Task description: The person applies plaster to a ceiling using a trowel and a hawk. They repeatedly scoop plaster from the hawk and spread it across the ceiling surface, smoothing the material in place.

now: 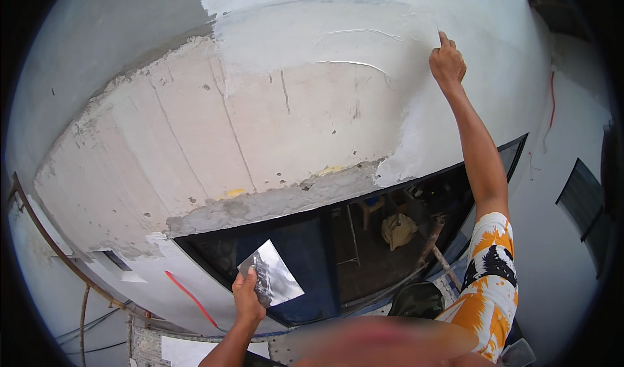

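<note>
My left hand (246, 300) is closed on the lower left corner of a square, shiny metal plate (283, 277), held low in front of the dark window. Grey-white smears cover part of the plate. My right hand (448, 63), arm raised to the upper right, grips a thin putty knife (438, 31). Its blade shows almost edge-on at the wall, and its handle is hidden in the fist. Around it, fresh white putty (374, 17) coats the wall, with two curved ridges left of the hand. Bare pinkish-grey wall (175, 126) lies further left.
Below the wall runs a dark-framed window (331, 256), with a beige sack (398, 231) behind the glass. A red conduit (192, 299) sticks out at lower left. Rusty scaffold pipe (62, 253) stands along the left edge. Another wall with a window (580, 198) is at right.
</note>
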`<state>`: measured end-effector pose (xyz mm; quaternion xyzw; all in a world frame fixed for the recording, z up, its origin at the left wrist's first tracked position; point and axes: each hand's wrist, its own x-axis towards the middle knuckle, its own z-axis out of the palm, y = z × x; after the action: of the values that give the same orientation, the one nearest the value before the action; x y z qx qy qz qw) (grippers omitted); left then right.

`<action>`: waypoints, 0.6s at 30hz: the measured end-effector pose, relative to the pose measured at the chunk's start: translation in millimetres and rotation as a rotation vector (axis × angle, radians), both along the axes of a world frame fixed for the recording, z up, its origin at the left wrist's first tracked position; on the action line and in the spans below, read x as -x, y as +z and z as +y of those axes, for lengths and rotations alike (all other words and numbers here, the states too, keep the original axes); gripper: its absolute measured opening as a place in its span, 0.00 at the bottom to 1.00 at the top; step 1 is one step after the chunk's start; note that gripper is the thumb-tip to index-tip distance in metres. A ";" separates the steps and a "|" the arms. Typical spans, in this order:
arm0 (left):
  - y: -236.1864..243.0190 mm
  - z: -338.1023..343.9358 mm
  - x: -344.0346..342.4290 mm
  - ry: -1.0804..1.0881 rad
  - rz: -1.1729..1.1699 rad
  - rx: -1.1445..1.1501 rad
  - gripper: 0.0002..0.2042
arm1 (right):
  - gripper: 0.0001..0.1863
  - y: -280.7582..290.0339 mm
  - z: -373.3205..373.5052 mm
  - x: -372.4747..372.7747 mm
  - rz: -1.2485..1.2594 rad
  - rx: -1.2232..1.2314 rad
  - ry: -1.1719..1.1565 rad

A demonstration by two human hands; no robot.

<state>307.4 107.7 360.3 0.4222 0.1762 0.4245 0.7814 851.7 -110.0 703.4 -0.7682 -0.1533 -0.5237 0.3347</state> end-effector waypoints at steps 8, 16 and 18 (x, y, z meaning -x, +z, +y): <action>6.2 -3.5 16.2 -0.051 0.068 -0.033 0.10 | 0.33 81.7 55.7 38.8 0.095 0.029 0.142; 17.9 -9.1 35.3 -0.110 0.038 -0.041 0.11 | 0.28 81.6 208.3 193.4 0.016 0.043 0.375; 23.1 -10.5 41.2 -0.125 -0.025 -0.038 0.11 | 0.29 85.4 233.1 227.8 0.039 0.061 0.412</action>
<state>266.2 97.2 383.4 0.4421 0.1316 0.3832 0.8002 623.9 123.0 788.9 -0.7404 -0.3166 -0.4244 0.4141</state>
